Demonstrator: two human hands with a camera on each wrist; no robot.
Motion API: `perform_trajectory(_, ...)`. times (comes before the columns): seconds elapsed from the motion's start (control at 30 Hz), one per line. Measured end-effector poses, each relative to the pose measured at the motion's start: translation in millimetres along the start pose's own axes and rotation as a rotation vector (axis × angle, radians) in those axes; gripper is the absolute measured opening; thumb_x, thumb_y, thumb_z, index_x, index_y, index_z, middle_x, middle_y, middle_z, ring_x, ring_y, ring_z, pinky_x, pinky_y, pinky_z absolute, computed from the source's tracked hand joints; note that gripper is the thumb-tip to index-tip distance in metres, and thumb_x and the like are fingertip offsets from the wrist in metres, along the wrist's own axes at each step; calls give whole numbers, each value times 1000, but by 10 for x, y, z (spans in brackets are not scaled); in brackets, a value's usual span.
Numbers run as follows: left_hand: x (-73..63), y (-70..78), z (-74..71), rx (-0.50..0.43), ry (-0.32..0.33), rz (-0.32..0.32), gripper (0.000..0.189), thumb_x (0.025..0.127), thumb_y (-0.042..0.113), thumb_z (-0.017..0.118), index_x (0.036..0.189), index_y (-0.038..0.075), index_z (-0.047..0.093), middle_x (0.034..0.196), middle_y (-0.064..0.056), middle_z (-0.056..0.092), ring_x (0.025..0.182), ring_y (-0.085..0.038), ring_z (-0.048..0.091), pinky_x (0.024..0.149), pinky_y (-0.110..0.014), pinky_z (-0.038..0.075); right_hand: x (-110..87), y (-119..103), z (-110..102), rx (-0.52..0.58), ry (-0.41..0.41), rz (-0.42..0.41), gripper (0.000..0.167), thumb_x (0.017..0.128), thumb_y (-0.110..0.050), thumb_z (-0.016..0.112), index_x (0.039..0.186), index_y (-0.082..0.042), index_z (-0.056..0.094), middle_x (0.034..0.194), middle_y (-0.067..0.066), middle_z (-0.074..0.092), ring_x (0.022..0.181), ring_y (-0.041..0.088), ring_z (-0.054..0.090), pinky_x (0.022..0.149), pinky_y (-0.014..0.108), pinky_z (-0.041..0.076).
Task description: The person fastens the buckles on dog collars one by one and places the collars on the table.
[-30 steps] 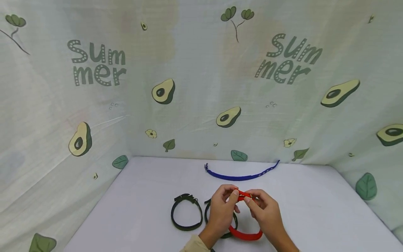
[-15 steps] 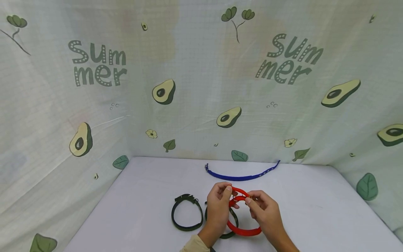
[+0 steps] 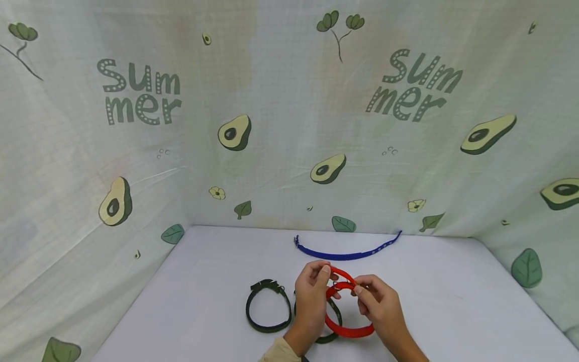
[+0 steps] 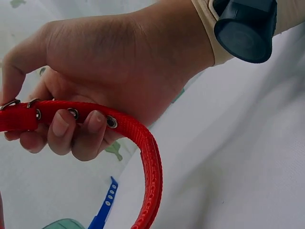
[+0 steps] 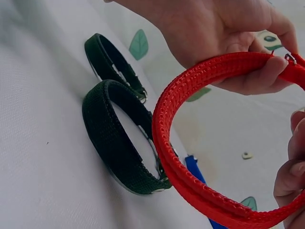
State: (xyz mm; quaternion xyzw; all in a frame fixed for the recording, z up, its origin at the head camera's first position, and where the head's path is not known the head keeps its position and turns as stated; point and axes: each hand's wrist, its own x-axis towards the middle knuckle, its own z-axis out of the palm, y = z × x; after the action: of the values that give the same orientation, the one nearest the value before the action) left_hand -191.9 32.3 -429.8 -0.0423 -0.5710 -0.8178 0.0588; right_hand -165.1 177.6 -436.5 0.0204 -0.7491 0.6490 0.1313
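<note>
Red looped woven-fabric collar (image 3: 350, 332), pinched in the fingers of left hand (image 3: 311, 296) and right hand (image 3: 382, 304), could spring apart if either grip slackens.

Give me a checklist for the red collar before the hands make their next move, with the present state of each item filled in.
1. Left hand holding the red collar: ok.
2. Right hand pinching the red collar: ok.
3. Red collar bent round into a loop: ok.
4. Buckle pin seated in a hole: cannot tell, fingers and angle hide it.
5. Dark green collars in loops: ok, both.
6. Blue collar in a loop: not ok, it lies open, ends apart.
</note>
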Motion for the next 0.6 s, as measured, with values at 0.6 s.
perform_trajectory(0.6, -30, -58, 24, 100, -205, 12, 23, 93, 14, 71, 111, 3, 62, 106, -8, 64, 90, -22, 65, 71, -28, 57, -14, 6, -10, -48, 109, -26, 12, 100, -6, 58, 102, 3, 66, 63, 10, 58, 52, 21, 53, 45, 29, 46)
